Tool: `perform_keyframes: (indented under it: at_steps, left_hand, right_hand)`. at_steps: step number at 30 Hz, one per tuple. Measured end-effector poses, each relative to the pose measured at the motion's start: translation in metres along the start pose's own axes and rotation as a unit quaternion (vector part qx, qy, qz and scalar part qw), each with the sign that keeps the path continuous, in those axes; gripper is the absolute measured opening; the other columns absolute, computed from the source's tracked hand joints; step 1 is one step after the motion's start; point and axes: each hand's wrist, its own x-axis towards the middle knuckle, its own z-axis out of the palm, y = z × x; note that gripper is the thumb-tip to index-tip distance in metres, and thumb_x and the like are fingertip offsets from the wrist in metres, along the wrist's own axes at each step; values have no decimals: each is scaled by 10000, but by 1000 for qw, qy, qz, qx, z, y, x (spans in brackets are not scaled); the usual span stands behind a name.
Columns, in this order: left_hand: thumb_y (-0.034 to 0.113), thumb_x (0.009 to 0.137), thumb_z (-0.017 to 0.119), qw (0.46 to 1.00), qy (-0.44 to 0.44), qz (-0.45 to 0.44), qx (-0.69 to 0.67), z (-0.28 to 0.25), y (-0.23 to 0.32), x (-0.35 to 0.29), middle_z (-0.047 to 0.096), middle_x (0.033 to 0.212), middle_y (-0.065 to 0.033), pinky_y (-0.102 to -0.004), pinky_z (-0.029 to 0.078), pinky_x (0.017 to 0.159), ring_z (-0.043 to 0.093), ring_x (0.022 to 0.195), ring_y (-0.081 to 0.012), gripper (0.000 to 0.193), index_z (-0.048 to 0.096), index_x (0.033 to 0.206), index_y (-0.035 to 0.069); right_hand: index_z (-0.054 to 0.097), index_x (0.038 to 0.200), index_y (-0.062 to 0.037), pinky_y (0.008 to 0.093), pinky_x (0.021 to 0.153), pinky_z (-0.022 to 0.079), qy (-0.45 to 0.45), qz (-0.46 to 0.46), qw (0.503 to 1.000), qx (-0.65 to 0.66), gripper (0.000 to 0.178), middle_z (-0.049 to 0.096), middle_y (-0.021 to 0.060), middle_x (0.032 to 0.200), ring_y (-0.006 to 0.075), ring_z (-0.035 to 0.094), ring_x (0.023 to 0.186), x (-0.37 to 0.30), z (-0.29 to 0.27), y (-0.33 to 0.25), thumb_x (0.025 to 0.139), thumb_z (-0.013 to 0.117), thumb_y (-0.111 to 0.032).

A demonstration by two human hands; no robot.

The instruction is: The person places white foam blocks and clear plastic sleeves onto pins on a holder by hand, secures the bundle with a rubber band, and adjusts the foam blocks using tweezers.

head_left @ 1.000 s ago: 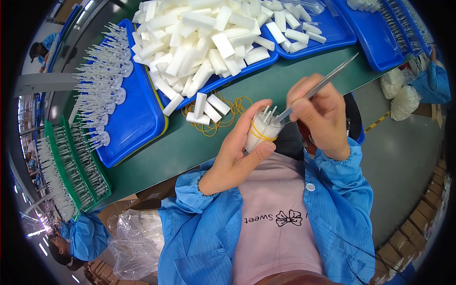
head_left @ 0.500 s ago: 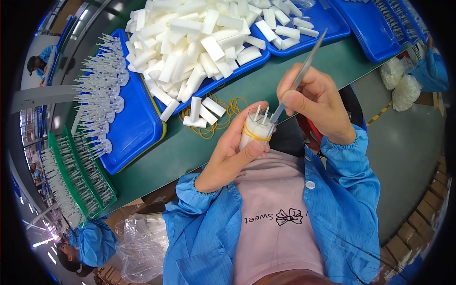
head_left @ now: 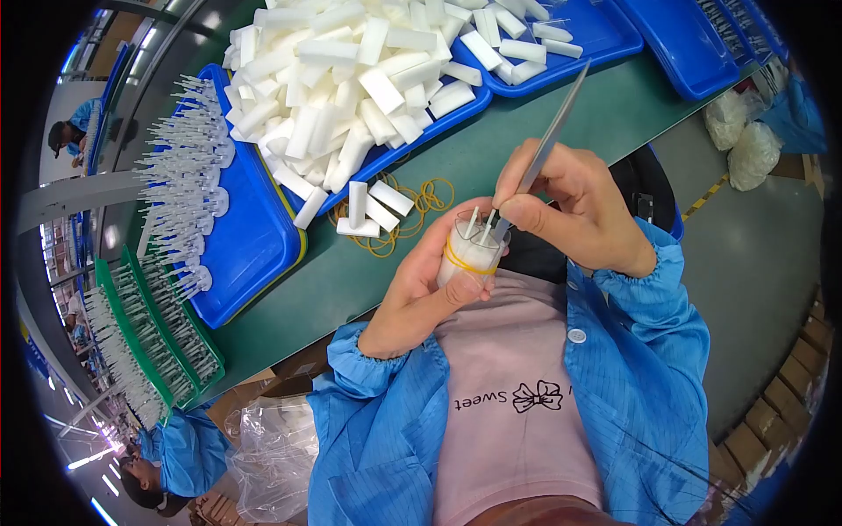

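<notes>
My left hand (head_left: 427, 279) is wrapped round a small clear cup (head_left: 472, 247), held tilted over my lap. White foam-like filling shows inside it, a yellow rubber band (head_left: 471, 262) runs round it, and two thin white sticks (head_left: 473, 221) rise from its mouth. My right hand (head_left: 574, 203) pinches a pair of metal tweezers (head_left: 551, 136), whose lower end reaches into the cup by the sticks. The cup's wall and filling partly hide the tips. Beyond my left hand, several white foam blocks (head_left: 358, 228) and loose yellow rubber bands (head_left: 431, 195) lie on the green table (head_left: 351, 279).
A heap of white foam blocks (head_left: 342, 79) fills a blue tray (head_left: 412, 140) at the far side. Blue trays (head_left: 250, 237) to the left hold many clear-white plastic parts (head_left: 184, 158), near green racks (head_left: 145, 324) of similar parts. A clear plastic bag (head_left: 274, 456) sits at lower left.
My right hand has moved slightly down and left, and the tweezers reach lower into the cup. My left hand still holds the cup, and the whole view has shifted a little.
</notes>
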Motion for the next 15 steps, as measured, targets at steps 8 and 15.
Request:
perform_keyframes:
  at_steps: [8, 15]
  left_hand:
    - [295, 908, 589, 1000, -18, 12, 8, -4, 2, 5, 513, 1166, -115, -235, 445, 803, 511, 902, -103, 674, 241, 1429, 48]
    - [269, 912, 581, 999, -22, 14, -33, -6, -2, 3, 517, 1155, -118, -252, 448, 784, 516, 883, -118, 667, 232, 1431, 38]
  right_hand:
    - [557, 920, -4, 220, 629, 439, 38, -21, 998, 51, 150, 559, 40, 823, 83, 528, 714, -1, -5, -1, 887, 615, -139]
    - [552, 947, -1, 215, 602, 468, -11, -6, 995, 94, 154, 589, 34, 824, 69, 554, 703, 6, 0, -4, 904, 604, -140]
